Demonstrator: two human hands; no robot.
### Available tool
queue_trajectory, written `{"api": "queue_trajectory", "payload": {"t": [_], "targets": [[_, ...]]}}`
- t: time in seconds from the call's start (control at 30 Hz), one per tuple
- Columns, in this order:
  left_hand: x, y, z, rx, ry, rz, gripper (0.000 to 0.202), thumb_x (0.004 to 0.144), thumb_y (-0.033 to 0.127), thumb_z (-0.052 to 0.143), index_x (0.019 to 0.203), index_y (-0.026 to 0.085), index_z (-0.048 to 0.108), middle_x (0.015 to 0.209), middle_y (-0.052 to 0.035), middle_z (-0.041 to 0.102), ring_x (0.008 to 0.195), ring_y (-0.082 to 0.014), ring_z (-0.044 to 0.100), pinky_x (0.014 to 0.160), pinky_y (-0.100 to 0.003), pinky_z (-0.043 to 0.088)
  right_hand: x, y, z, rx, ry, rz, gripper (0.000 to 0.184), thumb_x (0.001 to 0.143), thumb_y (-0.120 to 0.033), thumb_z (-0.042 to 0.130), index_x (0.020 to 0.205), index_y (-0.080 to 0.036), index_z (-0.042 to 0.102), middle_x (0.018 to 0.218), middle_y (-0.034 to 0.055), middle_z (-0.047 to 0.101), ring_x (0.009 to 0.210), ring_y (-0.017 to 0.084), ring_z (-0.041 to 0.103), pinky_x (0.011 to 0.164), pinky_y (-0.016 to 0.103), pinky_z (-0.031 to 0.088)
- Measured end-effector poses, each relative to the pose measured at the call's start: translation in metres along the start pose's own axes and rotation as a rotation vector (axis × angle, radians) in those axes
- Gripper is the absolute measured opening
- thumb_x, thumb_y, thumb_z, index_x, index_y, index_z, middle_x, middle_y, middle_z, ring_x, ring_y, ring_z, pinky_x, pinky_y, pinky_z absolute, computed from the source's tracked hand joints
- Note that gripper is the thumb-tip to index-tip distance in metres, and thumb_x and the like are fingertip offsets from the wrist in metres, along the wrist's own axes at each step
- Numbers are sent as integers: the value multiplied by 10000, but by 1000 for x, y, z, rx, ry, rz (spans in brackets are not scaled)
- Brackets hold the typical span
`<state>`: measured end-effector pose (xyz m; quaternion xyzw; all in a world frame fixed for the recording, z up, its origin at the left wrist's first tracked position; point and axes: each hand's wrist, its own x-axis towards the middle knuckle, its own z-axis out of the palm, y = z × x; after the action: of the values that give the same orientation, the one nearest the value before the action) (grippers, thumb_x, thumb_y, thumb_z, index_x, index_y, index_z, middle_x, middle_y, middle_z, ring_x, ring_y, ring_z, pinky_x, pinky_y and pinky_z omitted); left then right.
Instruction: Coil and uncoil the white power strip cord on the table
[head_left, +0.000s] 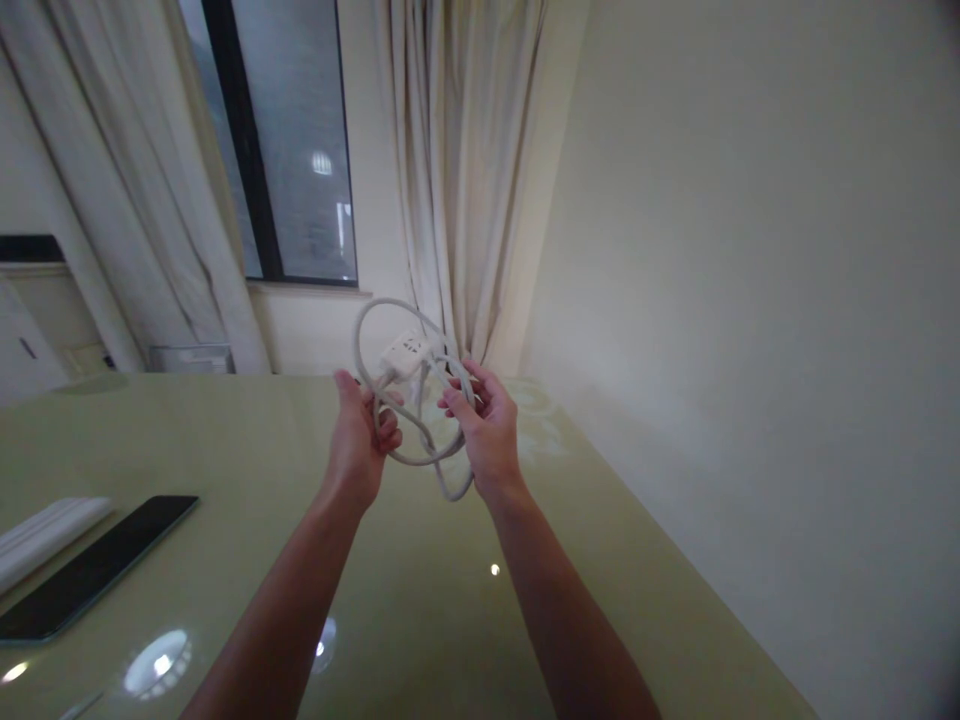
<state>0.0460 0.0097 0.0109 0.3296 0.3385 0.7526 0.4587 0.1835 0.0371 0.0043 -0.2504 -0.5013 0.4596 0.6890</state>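
Note:
A white power strip (405,352) with socket holes on its face hangs above the table between my hands. Its pale grey cord (365,325) is looped in loose coils around it. My left hand (358,432) is closed on the left side of the coils, thumb pointing up, near the end of the strip. On the right side, my right hand (486,425) pinches several strands of the cord between thumb and fingers. One loop dangles below the right fingers. The plug end cannot be made out.
The glossy green table (420,620) spreads below my arms. A black flat device (97,570) lies at the left, beside a white long object (49,535). A pale wall (712,300) runs along the right edge; curtains (480,170) and a window (296,140) stand behind.

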Motion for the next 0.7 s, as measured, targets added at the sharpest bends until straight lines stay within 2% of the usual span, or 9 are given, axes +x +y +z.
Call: {"api": "queue_trajectory", "payload": {"t": [0.1, 0.2, 0.33, 0.43, 0.57, 0.7], "targets": [[0, -7, -3, 212, -32, 97, 580, 768, 710, 820, 918, 167, 683, 714, 41, 549, 473, -44, 333, 404, -165, 268, 0, 2, 0, 24, 76, -11, 470, 797, -283, 840, 1235, -193, 694, 980, 13, 763, 753, 130, 738, 738, 282, 631], [0, -12, -5, 358, -9, 144, 397, 770, 521, 851, 835, 173, 671, 629, 69, 461, 478, -59, 354, 417, -172, 272, 2, 5, -1, 80, 135, 52, 424, 771, -261, 851, 1159, -197, 692, 877, -19, 746, 744, 123, 736, 753, 262, 630], [-3, -8, -4, 314, 4, 174, 387, 854, 514, 758, 707, 176, 640, 565, 68, 386, 468, -64, 306, 423, -184, 231, 9, 7, -4, 184, 111, 314, 483, 705, -227, 895, 1139, -184, 689, 771, -28, 743, 675, 114, 721, 696, 225, 604], [-6, 2, -1, 219, -38, 170, 381, 864, 527, 737, 767, 159, 717, 607, 44, 444, 489, -66, 290, 425, -192, 205, 10, 8, -6, 211, 18, 450, 549, 641, -183, 914, 1146, -164, 699, 767, -15, 762, 653, 108, 714, 670, 208, 582], [-7, 14, -2, 173, -49, 123, 422, 830, 522, 698, 966, 140, 815, 664, 22, 504, 521, -79, 328, 436, -194, 233, 8, 10, -8, 180, -43, 411, 615, 551, -123, 921, 1130, -172, 723, 829, -11, 785, 676, 103, 706, 660, 205, 563], [1, 13, -15, 431, 20, 176, 486, 768, 546, 798, 1049, 150, 810, 620, 45, 517, 507, -100, 444, 468, -218, 350, 11, 9, -10, 230, 98, 281, 540, 585, -174, 894, 1102, -185, 738, 915, 8, 799, 729, 114, 715, 709, 234, 586]]}}
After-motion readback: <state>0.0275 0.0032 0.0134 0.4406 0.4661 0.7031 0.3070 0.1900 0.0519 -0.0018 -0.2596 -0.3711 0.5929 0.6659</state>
